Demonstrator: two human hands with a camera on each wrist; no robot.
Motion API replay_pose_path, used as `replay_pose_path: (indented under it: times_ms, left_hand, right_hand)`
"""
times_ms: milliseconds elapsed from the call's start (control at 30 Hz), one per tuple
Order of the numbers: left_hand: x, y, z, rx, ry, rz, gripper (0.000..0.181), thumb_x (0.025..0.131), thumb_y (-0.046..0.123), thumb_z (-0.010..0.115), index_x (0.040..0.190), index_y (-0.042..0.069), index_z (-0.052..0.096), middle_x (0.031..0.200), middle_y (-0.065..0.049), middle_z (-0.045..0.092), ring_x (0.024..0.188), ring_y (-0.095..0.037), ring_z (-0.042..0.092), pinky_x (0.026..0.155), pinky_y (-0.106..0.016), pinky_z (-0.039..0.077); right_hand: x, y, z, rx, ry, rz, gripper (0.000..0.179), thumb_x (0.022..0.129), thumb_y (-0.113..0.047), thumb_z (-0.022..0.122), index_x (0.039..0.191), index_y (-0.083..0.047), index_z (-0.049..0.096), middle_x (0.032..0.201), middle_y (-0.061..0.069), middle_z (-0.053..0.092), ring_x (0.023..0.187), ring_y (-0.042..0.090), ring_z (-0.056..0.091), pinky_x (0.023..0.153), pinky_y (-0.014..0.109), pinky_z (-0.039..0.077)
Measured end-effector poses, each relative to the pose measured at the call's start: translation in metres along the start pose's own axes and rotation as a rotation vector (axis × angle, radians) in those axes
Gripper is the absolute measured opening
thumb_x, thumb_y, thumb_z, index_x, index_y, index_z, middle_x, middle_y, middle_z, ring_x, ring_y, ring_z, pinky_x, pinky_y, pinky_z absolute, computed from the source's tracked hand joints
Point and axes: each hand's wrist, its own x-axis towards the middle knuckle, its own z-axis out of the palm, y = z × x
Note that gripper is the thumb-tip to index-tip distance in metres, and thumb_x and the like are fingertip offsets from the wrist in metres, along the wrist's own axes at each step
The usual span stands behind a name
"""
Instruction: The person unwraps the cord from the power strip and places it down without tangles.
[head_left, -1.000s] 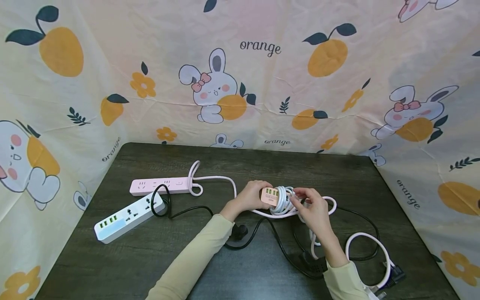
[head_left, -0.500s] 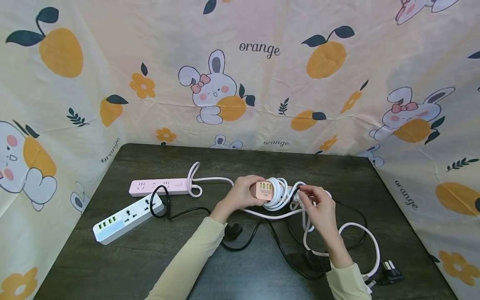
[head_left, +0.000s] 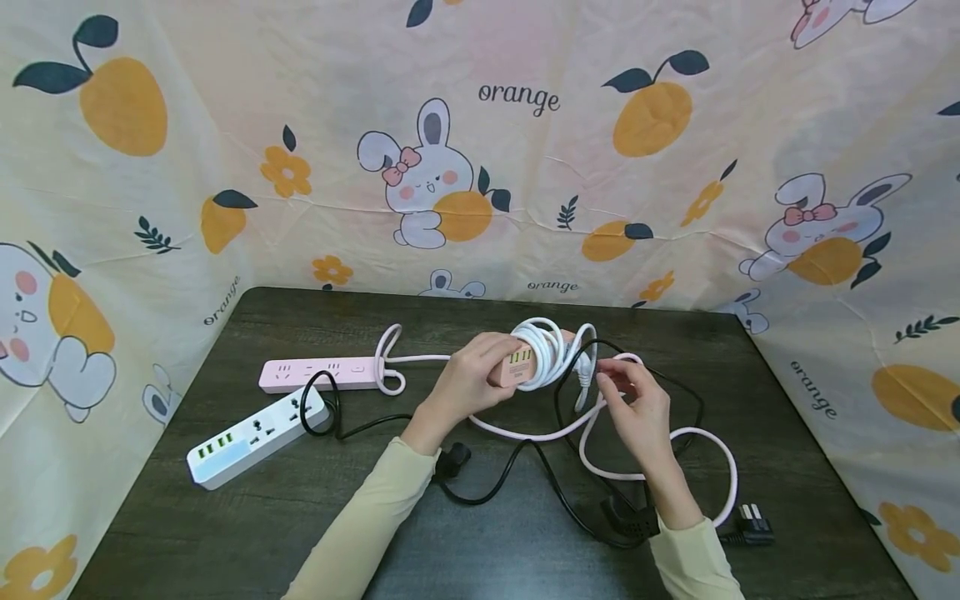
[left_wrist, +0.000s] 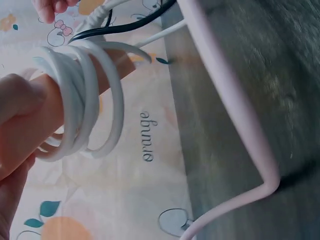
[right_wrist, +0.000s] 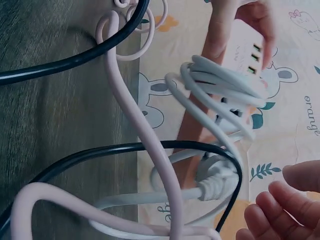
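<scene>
My left hand [head_left: 467, 377] grips one end of a peach power strip [head_left: 518, 367] with USB ports, holding it up and tilted. White cord [head_left: 542, 340] is wound in several loops around the strip's middle, as the left wrist view also shows. A white plug [right_wrist: 216, 175] hangs by the strip's far end. A black cable [right_wrist: 195, 143] passes across it. To the right, my right hand [head_left: 639, 410] has its thumb and fingers loosely bent and apart, with nothing between them in the right wrist view. Its fingertips are beside a pale pink cord [head_left: 592, 454].
A pink power strip [head_left: 318, 374] and a white power strip [head_left: 255, 437] lie on the left of the dark table [head_left: 187, 542]. Black plugs [head_left: 752, 527] and tangled cables cover the middle and right. A printed cloth [head_left: 300, 75] hangs behind.
My left hand has raised the wrapped peach strip up and leftward, away from the other cables. The right hand has come off the cord bundle. The black plug at right has shifted left.
</scene>
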Motion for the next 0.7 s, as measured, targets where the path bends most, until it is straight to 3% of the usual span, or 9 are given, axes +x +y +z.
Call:
replay_pose_path:
  times_ms: [167, 267, 400, 467, 700]
  left_hand:
    - [0.001, 0.003, -0.008, 0.009, 0.024, 0.038, 0.056, 0.061, 0.003, 0.083, 0.113, 0.003, 0.062, 0.110, -0.011, 0.063, 0.106, -0.025, 0.057, 0.091, -0.034, 0.047]
    - [0.001, 0.005, -0.010, -0.016, 0.026, 0.027, 0.058, 0.059, 0.002, 0.085, 0.112, 0.003, 0.062, 0.110, -0.011, 0.063, 0.106, -0.025, 0.057, 0.090, -0.035, 0.047]
    - [0.001, 0.007, -0.010, -0.036, 0.027, 0.021, 0.058, 0.058, 0.002, 0.085, 0.112, 0.003, 0.062, 0.109, -0.011, 0.063, 0.105, -0.025, 0.057, 0.090, -0.034, 0.048]
    - [0.001, 0.007, -0.011, -0.043, 0.028, 0.016, 0.058, 0.058, 0.002, 0.085, 0.111, 0.003, 0.062, 0.109, -0.011, 0.063, 0.105, -0.025, 0.058, 0.089, -0.035, 0.048]
    - [-0.006, -0.003, -0.012, -0.081, 0.035, -0.115, 0.056, 0.060, 0.002, 0.085, 0.112, 0.000, 0.062, 0.110, -0.013, 0.063, 0.104, -0.026, 0.058, 0.089, -0.037, 0.048]
  right_hand:
    - [0.014, -0.001, 0.003, -0.085, -0.001, -0.092, 0.030, 0.078, 0.010, 0.067, 0.108, 0.005, 0.065, 0.084, 0.016, 0.062, 0.074, 0.017, 0.060, 0.066, 0.007, 0.041]
    - [0.027, 0.001, 0.005, -0.215, -0.012, -0.180, 0.027, 0.075, 0.012, 0.069, 0.101, 0.005, 0.067, 0.085, 0.018, 0.060, 0.076, 0.029, 0.058, 0.065, 0.020, 0.043]
    - [0.037, 0.002, 0.007, -0.342, -0.063, -0.273, 0.019, 0.071, 0.012, 0.073, 0.087, 0.003, 0.070, 0.086, 0.018, 0.058, 0.078, 0.034, 0.051, 0.062, 0.042, 0.041]
    - [0.041, 0.002, 0.007, -0.379, -0.100, -0.308, 0.018, 0.070, 0.011, 0.074, 0.085, 0.002, 0.070, 0.086, 0.017, 0.057, 0.078, 0.033, 0.050, 0.062, 0.043, 0.040]
    - [0.045, 0.003, -0.006, -0.401, -0.157, -0.485, 0.024, 0.065, 0.009, 0.079, 0.083, -0.004, 0.069, 0.087, 0.010, 0.066, 0.080, 0.029, 0.057, 0.068, 0.047, 0.036]
